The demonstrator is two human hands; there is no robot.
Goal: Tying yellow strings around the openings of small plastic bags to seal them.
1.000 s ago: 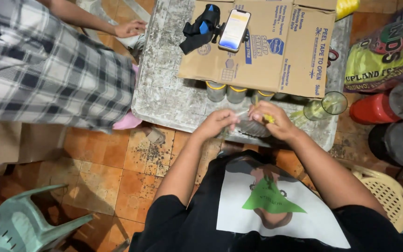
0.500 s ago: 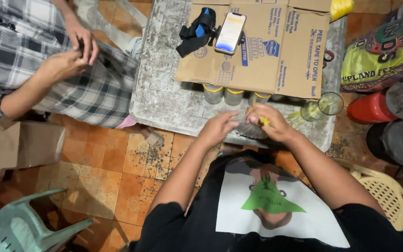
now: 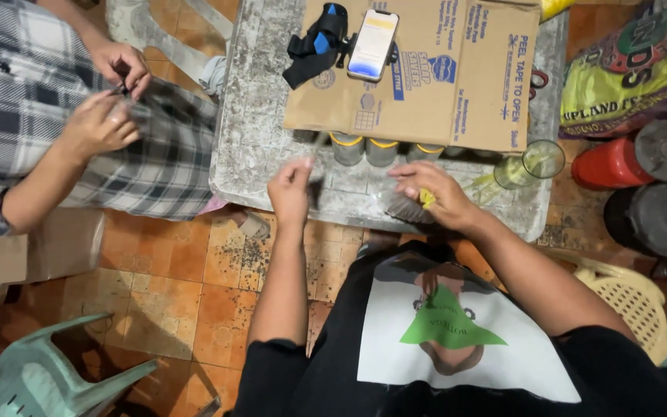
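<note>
The left hand (image 3: 291,193) is raised above the near edge of the grey table (image 3: 256,147), fingers pinched on a thin pale stick (image 3: 316,144) that is motion-blurred; what it is made of cannot be told. The right hand (image 3: 434,197) is closed over a small dark, ribbed object (image 3: 401,208) resting on the table, with a small yellow piece (image 3: 427,199) showing between the fingers; the hand covers most of both, so neither can be identified. A flattened cardboard box (image 3: 441,77) lies on the far part of the table and hides all but the tops of three yellow-rimmed jars (image 3: 380,150) beneath its near edge. On the box rest a phone (image 3: 373,45) with a lit screen and a black strap mount (image 3: 314,42). A clear glass (image 3: 530,164) lies tipped near the table's right edge. At upper left another person in a plaid shirt (image 3: 32,100), cut off by the frame, holds something small and dark between both hands; it is too small to make out. The floor (image 3: 171,293) is orange tile, speckled with dark grit. A green plastic chair (image 3: 48,378) stands at lower left, a cream one (image 3: 627,297) at right, near a printed sack (image 3: 634,69) and a red container (image 3: 611,164).
</note>
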